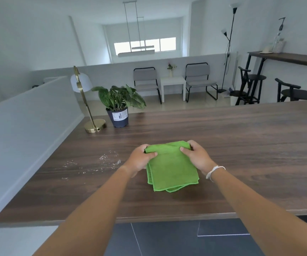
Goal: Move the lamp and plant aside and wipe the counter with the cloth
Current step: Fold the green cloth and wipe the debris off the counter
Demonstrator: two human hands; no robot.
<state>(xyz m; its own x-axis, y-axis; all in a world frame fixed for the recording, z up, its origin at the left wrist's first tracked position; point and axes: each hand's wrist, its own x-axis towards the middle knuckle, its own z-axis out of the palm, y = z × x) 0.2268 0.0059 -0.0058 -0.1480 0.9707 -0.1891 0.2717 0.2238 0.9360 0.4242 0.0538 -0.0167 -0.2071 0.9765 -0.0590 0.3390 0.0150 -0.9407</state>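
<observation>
- On the counter point(223, 137), near its front edge and about mid-width, lies the cloth point(171, 169): bright green, folded into a thick square, several layered edges showing at the near corner.
- Left hand point(141, 159) grips the cloth's far-left corner, thumb on top pointing inward, fingers curled under the fold; closed on the fabric.
- Right hand point(197, 156) grips the far-right corner the same way, thumb on top, fingers wrapped around the far edge; closed on the fabric too.
- Far edge of the cloth looks bunched and slightly raised between the two hands; near part rests flat on the wood.
- White bracelet point(213, 171) on the right wrist.
- Both forearms reach in from the bottom of the view, bare.
- Lamp point(86, 100) stands at the far-left corner of the counter: round brass base, thin brass stem leaning a bit, white dome shade at top.
- Plant point(118, 106) sits just right of the lamp base, apart from it, in a dark pot with a white label; broad green leaves spread over the counter's far edge.
- Both lamp and plant are well apart from the cloth and hands.
- Crumbs point(101, 161), white specks, scatter on the wood left of the left hand, between the cloth and the left wall.
- Counter is dark wood grain, butting against a white half-wall point(29, 115) on the left.
- Beyond the counter: two grey chairs point(173, 82) with a small white side table point(173, 84) between them.
</observation>
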